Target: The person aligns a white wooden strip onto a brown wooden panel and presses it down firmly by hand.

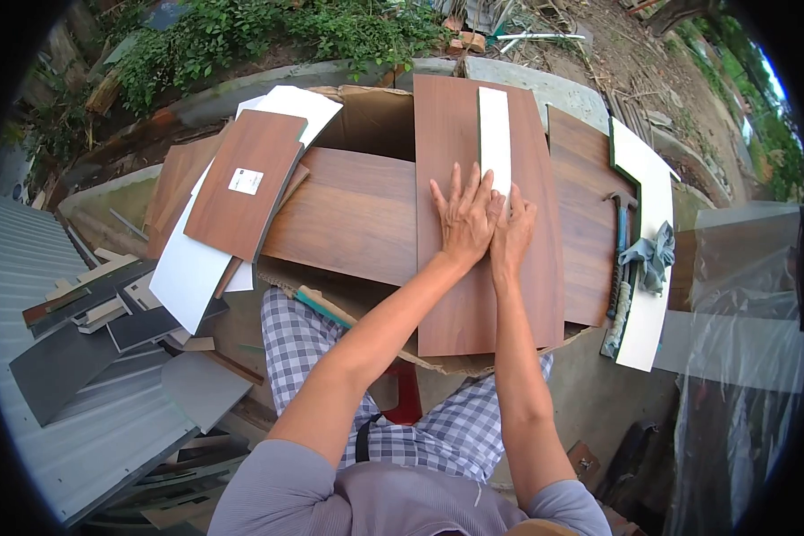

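A long brown wood-grain board (456, 304) lies lengthwise before me on top of another wood-grain board (348, 214). On it rests a narrow white strip (494, 125), its near end partly hidden by my hands. My left hand (464, 214) lies palm down on the board with its fingers spread, its fingertips at the strip's left edge. Against it, my right hand (513, 232) is at the strip's near end, fingers partly bent; whether it grips the strip is unclear.
At the right are a hammer (621, 241), a grey cloth (654, 256) and a white panel (643, 326). Brown and white panels (250, 188) are stacked at the left. Dark offcuts (67, 362) lie on corrugated metal (18, 259). Plastic sheeting (741, 330) hangs at the far right.
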`<action>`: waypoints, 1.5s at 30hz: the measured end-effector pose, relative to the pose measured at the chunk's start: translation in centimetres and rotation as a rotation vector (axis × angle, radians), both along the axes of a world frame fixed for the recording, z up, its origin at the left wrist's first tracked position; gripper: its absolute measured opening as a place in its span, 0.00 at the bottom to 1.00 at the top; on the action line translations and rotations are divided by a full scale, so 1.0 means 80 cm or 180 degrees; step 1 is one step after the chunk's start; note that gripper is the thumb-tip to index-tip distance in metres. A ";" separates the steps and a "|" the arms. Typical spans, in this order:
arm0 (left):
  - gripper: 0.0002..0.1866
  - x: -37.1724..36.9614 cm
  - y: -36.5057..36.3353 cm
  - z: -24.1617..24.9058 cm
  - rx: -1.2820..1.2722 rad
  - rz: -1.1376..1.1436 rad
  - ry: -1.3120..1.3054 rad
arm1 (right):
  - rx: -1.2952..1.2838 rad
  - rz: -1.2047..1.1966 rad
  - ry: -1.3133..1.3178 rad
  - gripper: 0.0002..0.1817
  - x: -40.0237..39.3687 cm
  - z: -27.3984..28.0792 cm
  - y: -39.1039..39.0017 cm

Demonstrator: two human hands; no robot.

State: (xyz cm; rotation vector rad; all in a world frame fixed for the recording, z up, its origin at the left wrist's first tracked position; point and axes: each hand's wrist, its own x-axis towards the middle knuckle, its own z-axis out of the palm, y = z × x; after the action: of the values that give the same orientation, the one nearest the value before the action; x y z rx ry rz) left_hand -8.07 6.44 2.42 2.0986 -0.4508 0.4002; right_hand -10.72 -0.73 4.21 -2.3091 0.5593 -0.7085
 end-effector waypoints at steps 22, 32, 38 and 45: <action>0.25 -0.210 0.044 -0.020 0.0656 -0.0107 0.0387 | -0.0825 -0.0130 0.0902 0.21 -0.208 -0.023 0.037; 0.25 -0.154 0.025 -0.024 0.0657 0.0069 0.0442 | -0.0858 -0.0094 0.0889 0.20 -0.148 -0.025 0.020; 0.25 -0.119 0.015 -0.030 0.0626 0.0182 0.0332 | -0.0992 -0.0107 0.0792 0.20 -0.114 -0.033 0.011; 0.24 -0.084 0.007 -0.028 0.0654 0.0288 0.0285 | -0.0893 -0.0097 0.0820 0.19 -0.076 -0.028 0.004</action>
State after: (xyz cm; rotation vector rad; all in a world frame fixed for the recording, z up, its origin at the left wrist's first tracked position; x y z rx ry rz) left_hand -14.81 6.99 0.22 2.3322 -0.3578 0.3216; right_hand -16.78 -0.38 2.00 -2.6820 0.6458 -0.5335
